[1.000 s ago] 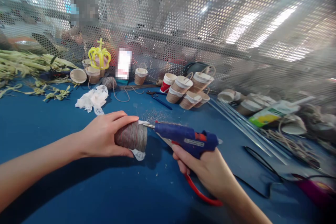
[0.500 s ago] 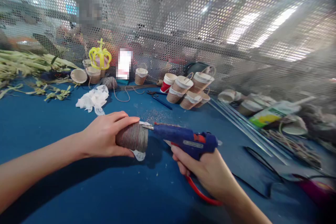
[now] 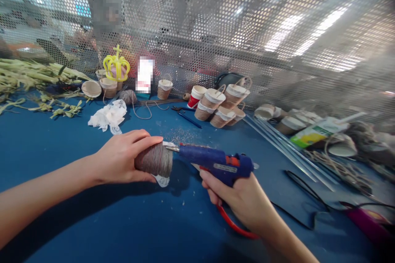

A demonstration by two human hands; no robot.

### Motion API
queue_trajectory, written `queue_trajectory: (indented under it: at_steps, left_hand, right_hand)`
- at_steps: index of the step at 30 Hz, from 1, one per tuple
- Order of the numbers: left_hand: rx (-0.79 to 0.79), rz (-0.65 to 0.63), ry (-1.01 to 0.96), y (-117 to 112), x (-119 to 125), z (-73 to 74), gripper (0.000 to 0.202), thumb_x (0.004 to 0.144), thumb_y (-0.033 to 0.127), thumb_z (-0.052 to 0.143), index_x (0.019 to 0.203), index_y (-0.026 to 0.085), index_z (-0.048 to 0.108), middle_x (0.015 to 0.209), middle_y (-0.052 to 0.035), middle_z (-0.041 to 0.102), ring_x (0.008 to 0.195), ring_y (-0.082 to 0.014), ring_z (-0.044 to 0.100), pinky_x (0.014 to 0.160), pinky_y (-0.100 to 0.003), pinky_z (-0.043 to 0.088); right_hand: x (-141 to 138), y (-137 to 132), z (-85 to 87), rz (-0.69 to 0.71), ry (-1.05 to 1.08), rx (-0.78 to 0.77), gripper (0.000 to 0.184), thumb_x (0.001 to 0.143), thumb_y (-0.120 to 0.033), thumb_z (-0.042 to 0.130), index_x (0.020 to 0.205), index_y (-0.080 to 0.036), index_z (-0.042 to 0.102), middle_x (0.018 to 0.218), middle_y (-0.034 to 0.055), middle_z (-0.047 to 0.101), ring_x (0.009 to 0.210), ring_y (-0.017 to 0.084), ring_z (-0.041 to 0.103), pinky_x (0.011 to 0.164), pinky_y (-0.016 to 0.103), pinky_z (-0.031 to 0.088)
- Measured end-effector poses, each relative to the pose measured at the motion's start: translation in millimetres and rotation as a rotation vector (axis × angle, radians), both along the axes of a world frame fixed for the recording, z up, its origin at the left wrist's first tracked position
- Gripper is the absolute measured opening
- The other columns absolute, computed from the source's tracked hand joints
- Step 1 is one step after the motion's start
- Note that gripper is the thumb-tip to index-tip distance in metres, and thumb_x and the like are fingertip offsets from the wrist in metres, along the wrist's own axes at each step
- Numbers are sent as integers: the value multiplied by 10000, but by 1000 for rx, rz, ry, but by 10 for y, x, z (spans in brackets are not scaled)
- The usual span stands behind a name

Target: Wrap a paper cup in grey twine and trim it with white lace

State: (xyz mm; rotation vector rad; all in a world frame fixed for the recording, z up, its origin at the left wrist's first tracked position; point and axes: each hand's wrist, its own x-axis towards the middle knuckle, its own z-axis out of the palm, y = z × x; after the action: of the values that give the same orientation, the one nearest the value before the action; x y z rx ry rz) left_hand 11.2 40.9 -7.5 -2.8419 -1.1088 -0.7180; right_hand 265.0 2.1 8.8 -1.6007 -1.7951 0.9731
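Note:
My left hand (image 3: 123, 158) is wrapped round a cup wound with grey-brown cord (image 3: 156, 161), which lies on its side with its rim end facing right. White lacy paper (image 3: 162, 181) pokes out at that end. In my right hand (image 3: 233, 197) is a blue hot glue gun (image 3: 212, 160), its metal nozzle against or just over the paper at the cup's upper edge. Part of a red loop (image 3: 234, 226) shows under my right hand. Crumpled white lace paper (image 3: 108, 115) lies beyond my left hand.
Cord-wrapped cups (image 3: 222, 115) stand stacked at the back, near pliers (image 3: 187, 115) and a yarn ball (image 3: 127, 97). Clear glue sticks (image 3: 280, 148) lie right. A yellow crown (image 3: 116, 65) tops cups at back left. Perforated metal (image 3: 191, 20) walls the far side.
Hands, cup and glue gun keep nearly the same positions relative to each other. The whole view has shifted slightly.

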Motion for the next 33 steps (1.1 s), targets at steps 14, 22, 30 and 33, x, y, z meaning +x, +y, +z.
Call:
queue_trajectory:
  at_steps: [14,22,30,33]
  left_hand:
    - [215,-14,0,2,-3,-53,611,714,485,575,1200,141,438,1045,-138,586,927,-234,581,746,-329,499]
    - [183,5,3,9,-7,-63,617,713,504,563,1201,151,433,1054,-134,583,935,-233,577,753,-328,493]
    - [234,-12,39,16,-3,-68,610,712,473,575,1194,126,432,1031,-149,592,923,-244,581,719,-335,504]
    - [247,-10,44,14,5,-69,596,713,460,576,1189,132,432,1029,-145,594,921,-241,584,728,-336,503]
  right_hand:
    - [15,21,63,98,89,-26,332,789,-432,509,609,-159,567,393,-25,506,378,81,452,418,210,393]
    - [41,1,8,130,56,-43,356,792,-444,503,580,-164,560,386,-29,499,344,66,422,387,200,374]
    - [31,14,49,118,98,-35,350,790,-456,503,611,-162,568,385,-38,493,357,71,432,396,198,373]
    - [9,9,62,130,82,-50,337,796,-435,503,609,-162,567,398,-35,501,363,72,442,409,201,391]
